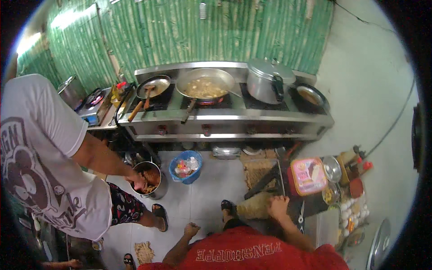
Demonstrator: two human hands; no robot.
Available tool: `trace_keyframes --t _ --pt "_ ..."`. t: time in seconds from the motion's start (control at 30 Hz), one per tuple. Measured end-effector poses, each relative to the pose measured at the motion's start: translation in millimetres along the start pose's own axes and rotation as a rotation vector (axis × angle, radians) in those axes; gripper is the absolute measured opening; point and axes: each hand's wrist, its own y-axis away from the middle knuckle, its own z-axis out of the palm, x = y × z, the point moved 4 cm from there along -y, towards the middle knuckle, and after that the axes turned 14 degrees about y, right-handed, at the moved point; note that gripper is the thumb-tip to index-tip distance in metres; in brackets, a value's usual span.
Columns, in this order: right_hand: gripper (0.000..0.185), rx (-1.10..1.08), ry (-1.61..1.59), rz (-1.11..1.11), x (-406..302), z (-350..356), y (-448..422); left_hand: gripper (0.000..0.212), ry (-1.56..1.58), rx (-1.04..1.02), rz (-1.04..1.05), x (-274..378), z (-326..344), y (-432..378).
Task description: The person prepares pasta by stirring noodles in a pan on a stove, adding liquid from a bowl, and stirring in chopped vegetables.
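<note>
My left hand (191, 229) hangs low over the tiled floor, fingers curled, with nothing visible in it. My right hand (279, 206) is curled at the near-left edge of the dark side table (293, 211), also with nothing visible in it. Close to its right lie white-handled scissors (301, 217). Beyond them sits a tub with a pink printed lid (308, 176). Ahead on the steel stove (229, 117), a wide pan (205, 87) of pale food in liquid stands over a glowing burner. A wooden spatula (147, 96) rests in a smaller frying pan (158, 83) to its left.
A lidded pressure cooker (265, 84) and a dark pan (310, 95) occupy the stove's right. At left, a co-worker's hand (139, 182) reaches into a tall metal pot (159, 192). A blue bin (185, 180) holds plastic waste. Several eggs (346, 214) lie at right.
</note>
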Motion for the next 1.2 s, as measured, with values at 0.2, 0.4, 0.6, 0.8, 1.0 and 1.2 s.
trace_keyframes --t 0.2,0.4,0.6,0.8,1.0,1.2 --pt "0.033 0.432 -0.547 -0.001 -7 -118 -218 0.023 0.855 0.085 0.148 125 -60 -98" --pt "0.036 0.376 -0.818 0.155 9 -137 -426 0.04 1.445 0.186 0.098 356 -151 -189" --pt "0.033 -0.319 -0.869 -0.116 1 -119 -537 0.042 0.904 0.098 0.212 440 -158 -213" --pt "0.028 0.206 -0.009 -0.288 31 -216 -519 0.04 0.809 0.166 0.168 438 -160 -207" --pt "0.027 0.171 -0.301 -0.215 24 -126 -562 0.04 0.841 0.093 0.202 445 -164 -219" --pt "0.027 0.089 -0.302 -0.207 23 -232 -484 0.041 0.864 0.016 0.21 439 -198 -213"
